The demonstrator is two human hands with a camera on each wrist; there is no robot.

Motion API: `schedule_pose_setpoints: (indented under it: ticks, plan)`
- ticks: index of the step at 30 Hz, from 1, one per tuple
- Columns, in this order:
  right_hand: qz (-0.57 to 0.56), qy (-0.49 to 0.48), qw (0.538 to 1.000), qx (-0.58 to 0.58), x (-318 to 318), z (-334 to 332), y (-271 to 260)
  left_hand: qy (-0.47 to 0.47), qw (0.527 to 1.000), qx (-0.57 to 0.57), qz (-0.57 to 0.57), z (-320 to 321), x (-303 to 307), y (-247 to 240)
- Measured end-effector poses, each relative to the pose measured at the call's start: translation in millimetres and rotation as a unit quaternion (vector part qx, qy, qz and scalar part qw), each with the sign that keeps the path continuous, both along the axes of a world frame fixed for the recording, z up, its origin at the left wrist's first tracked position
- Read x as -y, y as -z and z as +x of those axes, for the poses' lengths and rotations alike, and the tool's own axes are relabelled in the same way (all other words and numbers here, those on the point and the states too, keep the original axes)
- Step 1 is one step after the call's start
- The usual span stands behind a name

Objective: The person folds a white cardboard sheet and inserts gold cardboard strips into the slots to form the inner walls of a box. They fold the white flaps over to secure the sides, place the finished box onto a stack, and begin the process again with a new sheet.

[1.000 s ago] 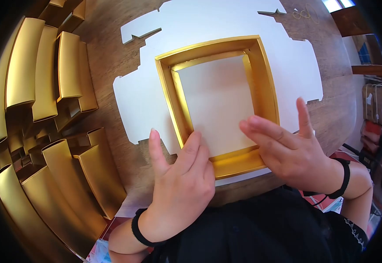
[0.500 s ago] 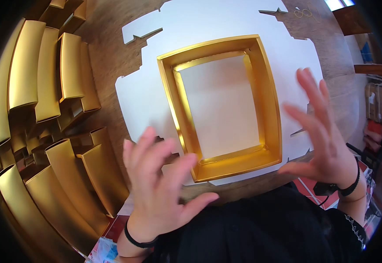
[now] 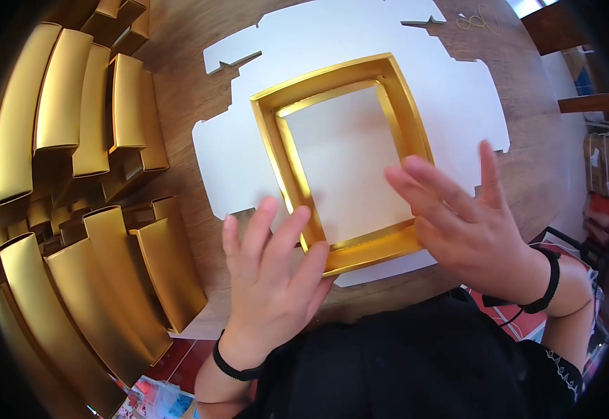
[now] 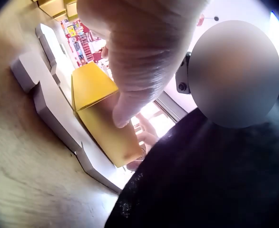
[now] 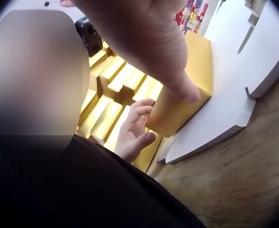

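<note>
we see the gold frame (image 3: 332,84) lying on the white card (image 3: 451,98); our left hand (image 3: 269,286) spreads its fingers at the near left corner, thumb against the outside; our right hand (image 3: 475,244) reaches over the near right corner, fingers extended, thumb also outside; beneath is the wooden counter (image 3: 178,105); gold boxes (image 3: 60,91) sit leftward

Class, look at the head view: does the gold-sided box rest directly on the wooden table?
No, the gold-sided box rests on white cardboard that lies on the wooden table.
</note>
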State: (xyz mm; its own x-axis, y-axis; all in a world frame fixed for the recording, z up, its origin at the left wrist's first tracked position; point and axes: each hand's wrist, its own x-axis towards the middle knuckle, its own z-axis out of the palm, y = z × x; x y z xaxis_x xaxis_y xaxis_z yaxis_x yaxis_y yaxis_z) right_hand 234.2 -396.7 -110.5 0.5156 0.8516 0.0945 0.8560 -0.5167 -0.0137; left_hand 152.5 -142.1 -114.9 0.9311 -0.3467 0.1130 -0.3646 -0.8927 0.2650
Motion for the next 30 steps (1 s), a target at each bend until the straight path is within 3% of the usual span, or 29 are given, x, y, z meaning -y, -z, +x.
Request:
schedule_pose_setpoints:
  ticks: [5, 8, 14, 16, 18, 20, 22, 24, 26, 30]
  plan:
    - [-0.039, -0.015, 0.999, -0.023, -13, -1, -2, 0.021, 0.998, -0.042, 0.031, 11, 17, -7]
    - [-0.013, 0.0, 0.995, -0.097, -15, 2, 1, 0.031, 0.998, -0.04, 0.032, 14, 17, -6]
    - [-0.106, -0.04, 0.984, -0.138, -15, 13, -19, 0.064, 0.994, -0.074, 0.049, 18, 12, -13]
    - [-0.06, 0.044, 0.972, -0.223, -4, 17, -31, 0.024, 0.993, -0.086, -0.078, 17, 3, -16]
    - [-0.055, 0.067, 0.975, -0.204, 13, 19, -37, -0.016, 0.987, -0.065, -0.146, 9, -13, -8]
    - [0.095, 0.167, 0.942, -0.276, 23, 18, -36, -0.055, 0.976, -0.044, -0.208, 4, -18, 1]
    - [0.114, 0.163, 0.93, -0.309, 29, 17, -24, -0.125, 0.945, -0.115, -0.278, 1, -21, 7]
    - [0.107, 0.15, 0.91, -0.372, 32, 15, -11, -0.102, 0.966, -0.117, -0.207, 3, -13, 13]
    - [0.124, 0.115, 0.907, -0.386, 31, 12, -2, -0.084, 0.957, -0.133, -0.245, 3, 0, 22]
    - [0.369, 0.162, 0.804, -0.438, 36, 1, 12, -0.083, 0.925, -0.072, -0.364, -1, 29, 13]
